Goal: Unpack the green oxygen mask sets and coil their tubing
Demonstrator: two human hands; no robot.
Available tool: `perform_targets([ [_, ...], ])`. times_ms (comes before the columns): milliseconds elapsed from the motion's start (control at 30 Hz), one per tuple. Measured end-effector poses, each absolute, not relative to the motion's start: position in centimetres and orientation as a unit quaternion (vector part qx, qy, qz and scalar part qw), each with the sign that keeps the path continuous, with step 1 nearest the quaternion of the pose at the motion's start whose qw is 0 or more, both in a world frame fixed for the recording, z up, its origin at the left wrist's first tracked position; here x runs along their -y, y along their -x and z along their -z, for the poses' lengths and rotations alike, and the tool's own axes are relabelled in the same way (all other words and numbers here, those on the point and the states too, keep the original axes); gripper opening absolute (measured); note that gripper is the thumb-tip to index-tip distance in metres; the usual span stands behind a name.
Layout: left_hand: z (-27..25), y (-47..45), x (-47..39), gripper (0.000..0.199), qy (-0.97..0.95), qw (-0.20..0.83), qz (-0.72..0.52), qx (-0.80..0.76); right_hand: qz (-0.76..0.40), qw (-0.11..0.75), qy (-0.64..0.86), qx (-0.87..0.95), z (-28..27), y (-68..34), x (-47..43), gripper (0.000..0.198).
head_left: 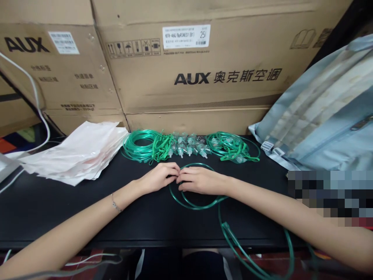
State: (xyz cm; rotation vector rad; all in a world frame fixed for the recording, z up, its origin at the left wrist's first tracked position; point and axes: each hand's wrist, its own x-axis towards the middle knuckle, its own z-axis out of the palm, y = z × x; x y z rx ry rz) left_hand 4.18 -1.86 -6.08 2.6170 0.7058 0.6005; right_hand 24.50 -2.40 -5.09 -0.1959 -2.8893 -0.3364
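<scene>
My left hand (159,178) and my right hand (204,181) meet above the dark table, fingertips touching. Between them runs translucent green tubing (198,207), looped into a loose coil under my right hand. Both hands have their fingers bent and closed on the tubing; the exact pinch point is hidden behind the fingers. From the coil, the tubing trails right and hangs over the table's front edge, where its clear end piece (225,226) shows. Just beyond my hands lie several clear plastic connectors (189,149) in rows and green elastic straps (163,146).
Coiled green tubing (136,146) lies behind on the left, and another tangled bundle (230,146) behind on the right. White plastic bags (84,151) are stacked at left. Large cardboard boxes (189,93) stand along the back. A light blue backpack (326,109) leans at right.
</scene>
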Motion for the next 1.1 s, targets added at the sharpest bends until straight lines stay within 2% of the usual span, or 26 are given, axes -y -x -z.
perform_targets([
  [133, 6.5, -3.3, 2.3, 0.02, -0.915, 0.165, -0.226, -0.291, 0.118, 0.097, 0.136, 0.979, 5.6, -25.3, 1.5, 0.027],
  [200, 6.2, -3.0, 2.7, 0.016, -0.931, 0.116, -0.192, -0.287, 0.076, 0.09, 0.209, 0.971, 5.5, -25.9, 1.3, 0.021],
  [333, 5.4, -3.5, 3.6, 0.027, -0.957, -0.002, -0.114, -0.266, -0.037, 0.069, 0.327, 0.942, 4.9, -26.3, 1.0, 0.021],
  [433, 5.0, -4.5, 4.1, 0.037, -0.96, -0.03, -0.104, -0.258, -0.099, 0.063, 0.398, 0.91, 4.4, -25.8, 1.0, 0.016],
  [500, 5.0, -5.2, 4.3, 0.034, -0.963, -0.028, -0.11, -0.245, -0.122, 0.066, 0.426, 0.894, 4.1, -25.6, 1.0, 0.016],
  [600, 5.2, -5.6, 4.1, 0.02, -0.962, 0.026, -0.127, -0.239, -0.152, 0.05, 0.42, 0.893, 3.4, -26.2, 1.0, 0.022],
  [700, 5.4, -5.1, 3.0, 0.022, -0.955, 0.111, -0.14, -0.237, -0.17, 0.018, 0.345, 0.923, 2.5, -27.7, 1.0, 0.022],
  [800, 5.4, -4.2, 1.6, 0.022, -0.958, 0.155, -0.135, -0.199, -0.125, 0.029, 0.24, 0.962, 2.2, -29.1, 1.0, 0.014],
  [933, 4.9, -3.9, 1.4, 0.021, -0.965, 0.138, -0.135, -0.178, -0.07, 0.06, 0.181, 0.979, 2.8, -29.7, 1.1, 0.017],
  [1100, 4.2, -5.0, 3.1, 0.026, -0.98, 0.068, -0.109, -0.152, -0.104, 0.091, 0.219, 0.966, 4.5, -29.3, 1.7, 0.018],
])
